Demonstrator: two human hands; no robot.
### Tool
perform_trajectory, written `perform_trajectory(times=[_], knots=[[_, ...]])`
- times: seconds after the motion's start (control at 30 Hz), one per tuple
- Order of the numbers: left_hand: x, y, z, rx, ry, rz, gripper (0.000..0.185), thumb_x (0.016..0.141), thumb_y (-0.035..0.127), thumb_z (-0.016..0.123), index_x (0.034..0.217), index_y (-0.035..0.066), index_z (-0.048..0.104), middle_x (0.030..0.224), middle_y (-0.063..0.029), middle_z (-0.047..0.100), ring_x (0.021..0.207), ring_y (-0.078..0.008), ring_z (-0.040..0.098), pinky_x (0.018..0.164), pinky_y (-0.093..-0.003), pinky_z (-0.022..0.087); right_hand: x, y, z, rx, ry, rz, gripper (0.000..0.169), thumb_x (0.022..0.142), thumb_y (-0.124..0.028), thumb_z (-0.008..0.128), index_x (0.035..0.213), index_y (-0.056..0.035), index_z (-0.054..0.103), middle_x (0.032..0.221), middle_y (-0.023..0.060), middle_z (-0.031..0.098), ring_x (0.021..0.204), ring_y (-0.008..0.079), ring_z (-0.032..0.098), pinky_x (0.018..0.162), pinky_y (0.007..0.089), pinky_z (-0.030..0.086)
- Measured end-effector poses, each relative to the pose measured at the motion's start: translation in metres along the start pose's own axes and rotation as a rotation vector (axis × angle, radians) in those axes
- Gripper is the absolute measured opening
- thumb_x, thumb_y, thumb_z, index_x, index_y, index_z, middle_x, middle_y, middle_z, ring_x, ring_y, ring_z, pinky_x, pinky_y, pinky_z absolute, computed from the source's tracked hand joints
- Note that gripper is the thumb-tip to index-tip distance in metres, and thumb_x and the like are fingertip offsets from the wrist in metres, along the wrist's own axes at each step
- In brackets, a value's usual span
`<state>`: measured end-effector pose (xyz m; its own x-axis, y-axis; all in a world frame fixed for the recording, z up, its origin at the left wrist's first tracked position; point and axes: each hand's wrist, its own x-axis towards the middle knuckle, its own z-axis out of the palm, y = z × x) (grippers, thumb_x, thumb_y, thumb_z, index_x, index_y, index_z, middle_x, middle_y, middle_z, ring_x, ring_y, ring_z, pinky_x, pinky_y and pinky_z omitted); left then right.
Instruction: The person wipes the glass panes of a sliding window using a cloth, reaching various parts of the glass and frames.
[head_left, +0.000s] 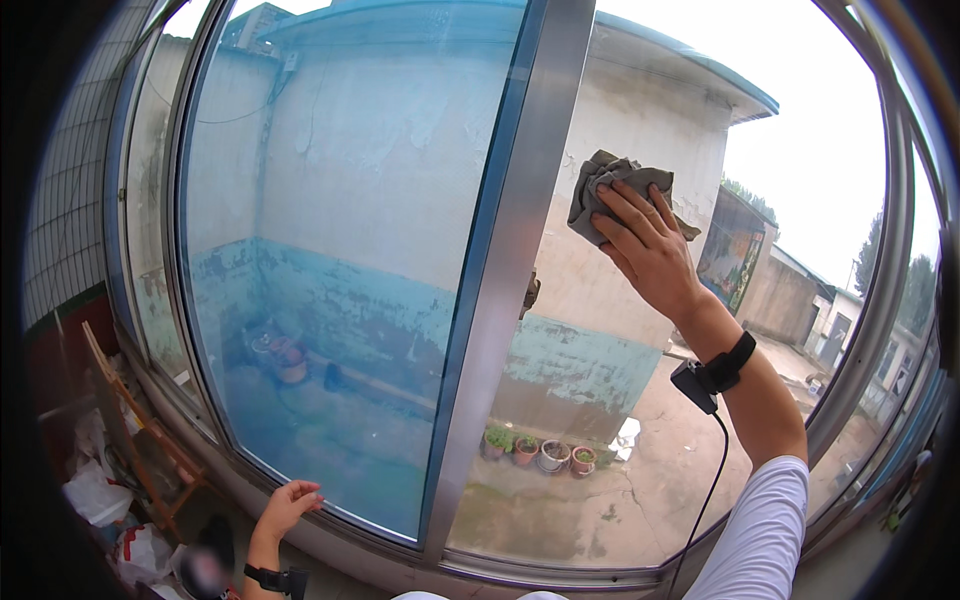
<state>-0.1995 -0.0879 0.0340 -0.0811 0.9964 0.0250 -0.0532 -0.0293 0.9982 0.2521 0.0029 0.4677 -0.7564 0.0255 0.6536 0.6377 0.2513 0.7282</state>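
My right hand (646, 244) presses a crumpled grey cloth (611, 191) against the upper part of the right window pane (600, 300), with its fingers spread over the folds. My left hand (290, 502) is low, beside the bottom rail of the metal window frame (375, 536); its fingers are slightly bent with nothing in them. Between the blue-tinted left pane (352, 225) and the right pane stands a wide metal upright (517, 225). A black device is strapped to each wrist, and a cable hangs from the right one.
At lower left, a wooden rack (150, 442) stands beside white plastic bags (97, 499) on the floor. A window latch (531, 294) sits on the upright's right side. Through the glass, several potted plants (553, 455) stand by a peeling wall (577, 375) in a concrete yard.
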Motion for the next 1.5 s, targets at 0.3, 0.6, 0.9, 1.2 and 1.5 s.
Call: perform_trajectory(times=[0.3, 0.6, 0.9, 1.2, 1.5], knots=[[0.001, -0.013, -0.017, -0.071, -0.015, -0.079, 0.021, 0.09, 0.007, 0.056, 0.109, -0.003, 0.056, 0.096, -0.0106, 0.065, 0.084, -0.0162, 0.063, 0.077, -0.0263, 0.052, 0.119, 0.123, 0.016, -0.331, 0.315, 0.175, 0.036, 0.095, -0.023, 0.049, 0.13, -0.0275, 0.051, 0.144, 0.0106, 0.036, 0.135, 0.0291, 0.031, 0.109, 0.0453, 0.026], [-0.014, -0.03, -0.056, -0.123, 0.077, 0.026, 0.021, 0.091, 0.01, 0.055, 0.108, -0.002, 0.057, 0.093, -0.011, 0.065, 0.082, -0.0161, 0.063, 0.077, -0.0284, 0.052, 0.203, 0.222, 0.018, -0.381, 0.303, 0.452, 0.025, 0.095, -0.02, 0.044, 0.117, -0.0115, 0.053, 0.117, 0.0085, 0.051, 0.117, 0.0242, 0.045, 0.1, 0.0368, 0.034], [-0.005, -0.031, -0.063, -0.142, 0.023, -0.056, 0.026, 0.09, 0.017, 0.056, 0.108, -0.001, 0.058, 0.092, -0.0102, 0.065, 0.08, -0.0165, 0.063, 0.076, -0.029, 0.052, 0.133, 0.137, 0.024, -0.188, 0.311, 0.202, 0.037, 0.094, -0.025, 0.048, 0.131, -0.0259, 0.051, 0.144, 0.0122, 0.036, 0.134, 0.0315, 0.031, 0.109, 0.044, 0.025], [0.013, -0.05, -0.051, -0.187, -0.123, -0.11, 0.023, 0.092, 0.012, 0.054, 0.111, 0.0, 0.057, 0.095, -0.0102, 0.065, 0.082, -0.0161, 0.063, 0.078, -0.0273, 0.051, 0.036, 0.005, 0.009, -0.17, -0.085, 0.104, 0.041, 0.09, -0.017, 0.051, 0.13, -0.0235, 0.051, 0.146, 0.0099, 0.032, 0.135, 0.0306, 0.03, 0.11, 0.0553, 0.022], [0.025, -0.054, -0.039, -0.205, -0.17, -0.117, 0.025, 0.092, 0.013, 0.054, 0.112, 0.0, 0.057, 0.096, -0.0103, 0.065, 0.082, -0.0155, 0.063, 0.076, -0.0261, 0.05, 0.116, 0.135, 0.022, -0.38, 0.273, 0.207, 0.043, 0.095, -0.033, 0.046, 0.138, -0.0282, 0.042, 0.147, 0.0111, 0.031, 0.136, 0.0324, 0.026, 0.109, 0.0477, 0.025]])
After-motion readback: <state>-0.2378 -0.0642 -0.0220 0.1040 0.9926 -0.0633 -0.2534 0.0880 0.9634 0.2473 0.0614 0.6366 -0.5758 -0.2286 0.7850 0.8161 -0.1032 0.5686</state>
